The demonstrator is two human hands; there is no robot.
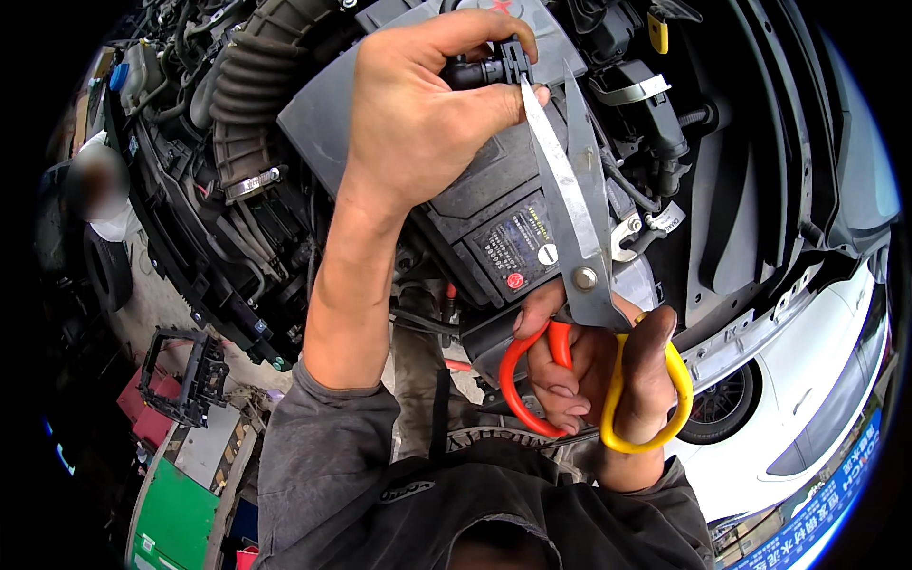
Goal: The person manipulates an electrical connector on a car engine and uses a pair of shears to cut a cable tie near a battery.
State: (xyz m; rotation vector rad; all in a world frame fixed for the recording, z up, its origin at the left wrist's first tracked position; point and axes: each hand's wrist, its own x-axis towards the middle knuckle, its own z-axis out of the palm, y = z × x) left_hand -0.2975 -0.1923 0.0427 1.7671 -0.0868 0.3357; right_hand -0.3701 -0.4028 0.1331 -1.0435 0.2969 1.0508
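Note:
My left hand (413, 119) pinches a black plastic connector (489, 70) between thumb and fingers, above the car battery (456, 228). Through the red and yellow handle loops of a pair of scissors (584, 276) go the fingers and thumb of my right hand (591, 366). The metal blades stand slightly apart and point away from me. One blade's tip reaches the connector beside my left thumb; whether it presses on it I cannot tell. The other tip passes to the right of the connector. My left fingers hide part of the connector.
A ribbed black air hose (256, 95) with a metal clamp lies left of the battery. Cables and a battery terminal (625, 235) sit on its right. A white car (798, 380) stands at the right. A black plastic frame (185, 378) and a person (109, 190) are at the left.

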